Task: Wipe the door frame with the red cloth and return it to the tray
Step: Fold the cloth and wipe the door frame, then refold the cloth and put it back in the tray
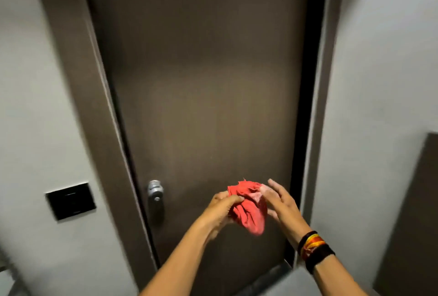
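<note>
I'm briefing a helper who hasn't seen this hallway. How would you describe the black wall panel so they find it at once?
Start at the big dark brown door filling the middle of the view. Go to its silver knob on the left edge, then past the door frame onto the pale wall. There, about level with the knob, sits the black wall panel: square, flat, glossy, the only dark thing on that wall.

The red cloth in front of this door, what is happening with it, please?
A person stands facing a closed dark brown door and holds a crumpled red cloth in both bare hands. The left hand grips the cloth, while the right hand, with open fingers, touches its side. The cloth does not touch the dark brown door frame. No tray is in view.
</note>
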### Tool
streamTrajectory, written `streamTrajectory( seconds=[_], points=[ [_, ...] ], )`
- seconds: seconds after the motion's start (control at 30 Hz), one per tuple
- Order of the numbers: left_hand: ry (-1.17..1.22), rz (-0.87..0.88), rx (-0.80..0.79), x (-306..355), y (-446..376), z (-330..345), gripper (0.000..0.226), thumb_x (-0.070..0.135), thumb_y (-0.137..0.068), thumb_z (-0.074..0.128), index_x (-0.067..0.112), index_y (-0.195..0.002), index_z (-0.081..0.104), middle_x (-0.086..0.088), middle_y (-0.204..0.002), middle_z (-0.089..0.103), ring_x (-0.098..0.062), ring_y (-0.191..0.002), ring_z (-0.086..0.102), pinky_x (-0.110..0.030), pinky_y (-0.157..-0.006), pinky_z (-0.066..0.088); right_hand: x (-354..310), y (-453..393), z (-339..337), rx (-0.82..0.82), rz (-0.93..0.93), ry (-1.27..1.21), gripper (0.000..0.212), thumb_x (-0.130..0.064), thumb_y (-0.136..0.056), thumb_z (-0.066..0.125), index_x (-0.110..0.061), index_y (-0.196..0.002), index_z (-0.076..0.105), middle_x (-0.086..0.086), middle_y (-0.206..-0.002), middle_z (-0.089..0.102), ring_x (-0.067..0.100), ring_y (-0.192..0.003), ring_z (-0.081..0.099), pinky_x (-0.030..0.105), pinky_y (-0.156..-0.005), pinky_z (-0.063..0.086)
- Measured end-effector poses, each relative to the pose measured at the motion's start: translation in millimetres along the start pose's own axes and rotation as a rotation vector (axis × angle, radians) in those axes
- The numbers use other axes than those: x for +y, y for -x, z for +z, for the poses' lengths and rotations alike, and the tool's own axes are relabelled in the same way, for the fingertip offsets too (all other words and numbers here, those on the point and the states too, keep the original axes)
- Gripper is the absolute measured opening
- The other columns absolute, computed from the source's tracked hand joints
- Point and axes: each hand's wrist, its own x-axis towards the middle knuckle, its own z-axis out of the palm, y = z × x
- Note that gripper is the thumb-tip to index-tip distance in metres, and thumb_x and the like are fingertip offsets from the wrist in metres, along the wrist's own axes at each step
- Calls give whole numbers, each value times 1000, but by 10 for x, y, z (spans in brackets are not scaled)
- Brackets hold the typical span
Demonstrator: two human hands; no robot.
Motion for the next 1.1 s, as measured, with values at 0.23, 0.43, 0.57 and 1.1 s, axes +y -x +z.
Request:
streamTrajectory(
  seconds=[0.23,0.43,0.57,1.1],
  points=[
    [-159,-214,-193,-792,-581,1520,21,10,-94,56,17,-106,71,-7,-84,63,-18,-72,58,-32,-70,52,681,315,-1551,218,220,8,27,-22,-94,66,-12,-118,74,13,-117,77,26,-109,73,36,-87,60],
    [-278,-490,-235,-2104,-850,3084,15,14,-97,57,12,-106,68,-13,-100,74,-24,-82,71,-40,-69,62,1821,751,-2977,600,486,-86,42,-28,-97,64,10,-115,69,31,-116,71,30,-98,70,41,-93,56],
    [-360,-600,-325,-3043,-905,3838,40,16,-92,71,3,-128,59,-20,-126,69,-31,-102,69,-33,-69,58,2616,1185,-3761,726,634,-124,29,-12,-97,61,5,-120,67,29,-123,69,43,-117,66,52,-109,49],
    [-562,-601,-391,-5275,-1308,4952,17,9,-90,63,14,-106,68,-6,-103,70,-24,-95,65,-27,-84,51,4628,1440,-5220,839,916,402,14,-11,-88,69,-12,-100,75,7,-90,67,24,-87,62,39,-92,53]
  ],
)
